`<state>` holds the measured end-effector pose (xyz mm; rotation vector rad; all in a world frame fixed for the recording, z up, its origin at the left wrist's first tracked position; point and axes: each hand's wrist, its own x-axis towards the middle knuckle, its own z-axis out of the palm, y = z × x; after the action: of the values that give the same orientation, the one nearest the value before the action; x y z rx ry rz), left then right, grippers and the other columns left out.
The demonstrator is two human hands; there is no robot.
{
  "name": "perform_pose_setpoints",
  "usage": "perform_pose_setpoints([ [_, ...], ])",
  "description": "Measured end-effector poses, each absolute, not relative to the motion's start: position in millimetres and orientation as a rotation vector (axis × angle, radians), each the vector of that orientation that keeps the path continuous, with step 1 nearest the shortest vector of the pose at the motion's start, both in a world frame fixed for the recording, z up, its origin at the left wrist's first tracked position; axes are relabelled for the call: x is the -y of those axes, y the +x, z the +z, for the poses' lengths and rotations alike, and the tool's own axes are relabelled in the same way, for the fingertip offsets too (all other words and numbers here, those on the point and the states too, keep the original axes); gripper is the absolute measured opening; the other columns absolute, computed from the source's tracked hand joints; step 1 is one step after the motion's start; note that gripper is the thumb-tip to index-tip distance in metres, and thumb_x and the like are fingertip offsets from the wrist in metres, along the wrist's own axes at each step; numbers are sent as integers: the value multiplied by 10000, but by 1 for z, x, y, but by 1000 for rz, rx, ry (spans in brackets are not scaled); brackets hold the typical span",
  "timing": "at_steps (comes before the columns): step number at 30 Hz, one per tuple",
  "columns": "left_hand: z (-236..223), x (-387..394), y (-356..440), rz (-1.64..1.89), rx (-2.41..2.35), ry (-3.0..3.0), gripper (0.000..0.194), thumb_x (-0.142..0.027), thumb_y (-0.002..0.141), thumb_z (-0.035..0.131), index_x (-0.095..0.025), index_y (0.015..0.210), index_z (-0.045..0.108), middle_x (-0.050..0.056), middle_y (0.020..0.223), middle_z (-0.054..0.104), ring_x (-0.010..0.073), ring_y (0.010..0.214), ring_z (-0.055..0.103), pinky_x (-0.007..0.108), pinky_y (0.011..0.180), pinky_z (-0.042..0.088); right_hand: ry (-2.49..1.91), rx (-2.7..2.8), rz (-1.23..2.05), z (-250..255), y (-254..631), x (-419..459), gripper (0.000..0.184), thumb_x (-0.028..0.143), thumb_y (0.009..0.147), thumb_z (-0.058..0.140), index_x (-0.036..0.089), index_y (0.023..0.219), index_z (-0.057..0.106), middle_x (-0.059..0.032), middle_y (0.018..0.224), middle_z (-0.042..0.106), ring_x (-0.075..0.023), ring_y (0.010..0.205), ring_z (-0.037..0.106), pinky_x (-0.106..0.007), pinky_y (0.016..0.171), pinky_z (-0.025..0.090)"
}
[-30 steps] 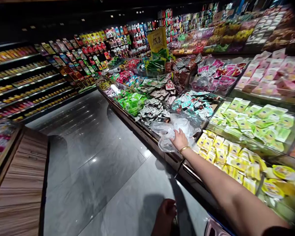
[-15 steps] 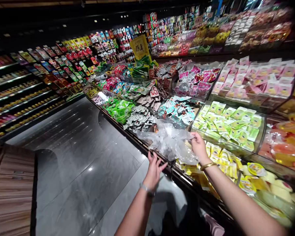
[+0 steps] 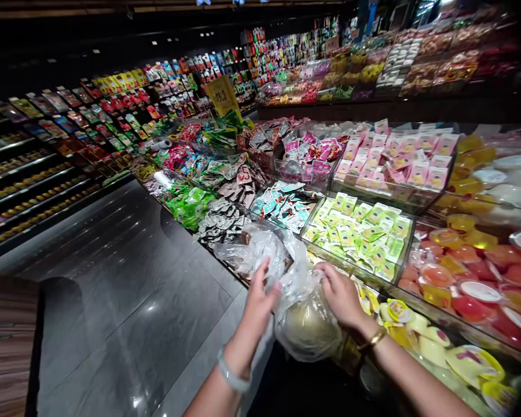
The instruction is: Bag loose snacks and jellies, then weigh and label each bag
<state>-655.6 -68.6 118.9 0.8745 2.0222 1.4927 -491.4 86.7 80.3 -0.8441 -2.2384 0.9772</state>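
Observation:
A clear plastic bag [image 3: 310, 327] hangs bulging in front of me, with something round and yellowish showing dimly inside. At the bag's gathered upper part, my right hand [image 3: 341, 295], with a gold bangle on its wrist, is closed on the plastic. My left hand [image 3: 257, 304], wearing a pale bangle, is beside the bag's left side. Its fingers are apart; whether they touch the plastic I cannot tell. More crumpled clear plastic [image 3: 264, 249] spreads over the bin edge behind the hands; I cannot tell whether it is part of the same bag.
Bins hold green packets [image 3: 360, 231], pink packets [image 3: 403, 156], turquoise packets [image 3: 286, 202] and red jelly cups [image 3: 477, 278]. Yellow-lidded cups [image 3: 477, 359] lie at lower right. A yellow price sign [image 3: 223, 95] stands behind. Grey tiled floor [image 3: 125, 324] and a wooden cabinet [image 3: 8, 347] are left.
My right hand has come lower and nearer with the plastic, and the filled bag now shows below it. My left hand has risen towards the bag. The view has shifted right.

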Motion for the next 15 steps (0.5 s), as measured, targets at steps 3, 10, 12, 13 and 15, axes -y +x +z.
perform_pose_setpoints([
  [3, 144, 61, -615, 1045, -2199, 1284, 937, -519, 675, 833, -246, 1505, 494, 167, 1492, 515, 416, 1374, 437, 518, 1174, 293, -620, 2550, 802, 85, -488, -78, 369, 199, 889, 434, 277, 1136, 697, -64, 1021, 771, -234, 851, 694, -307, 709, 497],
  [10, 161, 59, -623, 852, -2254, 1240, 495, -107, 814, 542, -262, 1237, 747, 107, 952, 735, 283, 885, 672, 406, 874, 526, -518, 2710, 548, 113, -463, -102, 306, 347, 1016, 438, 240, 988, 723, -79, 902, 747, -230, 807, 659, -311, 680, 460],
  [12, 160, 64, -632, 959, -2256, 1145, 433, -141, 834, 554, -252, 1194, 768, 111, 1069, 772, 303, 1012, 690, 441, 967, 514, -470, 2609, 506, 121, -456, -95, 296, 359, 1019, 446, 247, 996, 719, -96, 944, 738, -249, 870, 649, -352, 759, 481],
  [13, 160, 66, -635, 1031, -2238, 1080, 404, -174, 849, 564, -250, 1188, 769, 101, 1151, 770, 307, 1096, 682, 452, 1026, 492, -366, 2575, 538, 125, -457, -87, 273, 369, 1015, 464, 265, 998, 716, -86, 964, 736, -248, 904, 645, -363, 806, 488],
  [15, 159, 64, -637, 1169, -2170, 974, 396, -246, 875, 578, -250, 1235, 741, 68, 1301, 719, 294, 1238, 634, 456, 1114, 438, -114, 2589, 639, 126, -466, -66, 216, 370, 997, 505, 293, 982, 707, -52, 949, 735, -236, 903, 644, -354, 822, 503],
])
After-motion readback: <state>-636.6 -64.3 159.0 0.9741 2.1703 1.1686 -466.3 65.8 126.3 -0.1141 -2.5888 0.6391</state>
